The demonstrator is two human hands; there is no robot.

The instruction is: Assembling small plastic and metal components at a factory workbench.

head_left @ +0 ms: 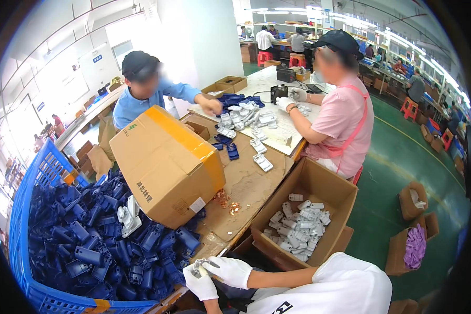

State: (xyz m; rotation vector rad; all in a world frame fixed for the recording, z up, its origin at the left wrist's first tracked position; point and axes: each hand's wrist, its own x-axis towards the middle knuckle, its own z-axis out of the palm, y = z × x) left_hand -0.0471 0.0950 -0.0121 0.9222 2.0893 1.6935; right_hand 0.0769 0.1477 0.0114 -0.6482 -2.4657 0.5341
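Observation:
Both my hands wear white gloves and meet at the lower middle, over the table edge beside the blue crate. My left hand [200, 284] is closed around a small grey-white plastic part [200, 266], mostly hidden by the fingers. My right hand [229, 272] pinches the same part from the other side. Dark blue plastic casings [94, 251] fill the blue crate [44, 295] to my left, with a few white casings [129, 217] lying on top. To the right of my hands stands an open carton [327, 196] holding many white casings [301, 227].
A large cardboard box [162, 162] tilts over the crate and table. White casings [246, 115] and blue casings [232, 152] lie on the table [269, 144]. One co-worker in blue [162, 97] reaches across; another in pink [340, 118] works beside a small black machine [279, 94].

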